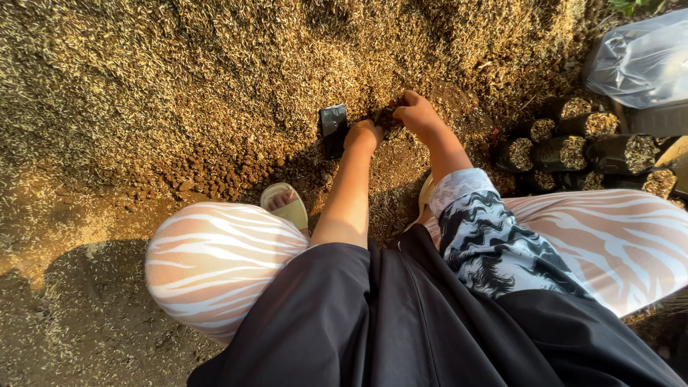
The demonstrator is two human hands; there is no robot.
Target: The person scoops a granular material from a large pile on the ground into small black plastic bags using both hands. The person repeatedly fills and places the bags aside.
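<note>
I am squatting over a big pile of rice husk and soil (215, 79). My left hand (363, 135) grips a small black plastic bag (334, 123) that stands upright on the pile. My right hand (416, 111) is closed around a clump of dark soil mix (385, 115), close to my left hand and just right of the bag. Both forearms reach forward between my knees, which are covered in orange and white striped trousers.
Several filled black bags (573, 150) topped with husk stand in a cluster at the right. A clear plastic sack (641, 61) lies at the top right. My left foot in a pale sandal (287, 208) rests on the ground.
</note>
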